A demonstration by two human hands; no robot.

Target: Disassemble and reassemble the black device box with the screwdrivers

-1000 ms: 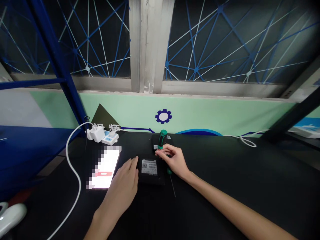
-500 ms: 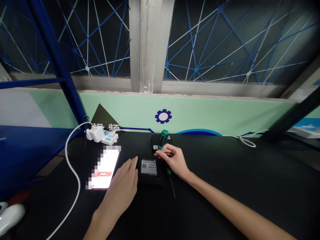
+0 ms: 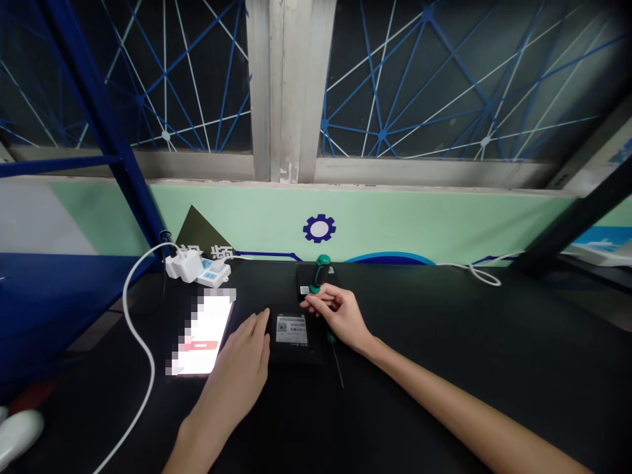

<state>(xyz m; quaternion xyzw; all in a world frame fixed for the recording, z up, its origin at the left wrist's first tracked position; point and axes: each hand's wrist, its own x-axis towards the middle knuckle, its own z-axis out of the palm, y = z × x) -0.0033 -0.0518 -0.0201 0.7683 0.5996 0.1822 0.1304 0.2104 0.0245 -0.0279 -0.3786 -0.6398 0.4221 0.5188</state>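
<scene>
**Green screwdriver (image 3: pixel 320 273) standing by the right hand (image 3: pixel 343 320)**

A black workbench (image 3: pixel 469 395) is filling the lower view, with a labelled black case (image 3: pixel 291 345) lying near its middle. Far behind the case, a window with a blue-and-white net pattern (image 3: pixel 419 85) and a mint-green wall panel (image 3: pixel 395 230) are rising, and a blue gear emblem (image 3: pixel 319 228) is sitting directly beyond it. Well left of the case, a blue steel shelf frame (image 3: pixel 99 125) is standing. A phone (image 3: pixel 202 336) is lying just left of the case, its lit screen pixelated. Behind the phone, a white charger (image 3: pixel 184 266) is plugged into a white power strip (image 3: pixel 213 271).

A second black case (image 3: pixel 316 280) is lying just behind the labelled one. The screwdriver's long axis is standing nearly upright there, its top leaning slightly right. The right hand is curling, its fingers (image 3: pixel 310 301) nearly pinched just below the green collar, though whether they are gripping it is hard to tell. A thin steel shaft (image 3: pixel 338 365) is pointing toward the person beside the case, its upper end hidden. The left hand (image 3: pixel 234 372) is lying open, its fingertips (image 3: pixel 261 319) at the case's left edge.
</scene>
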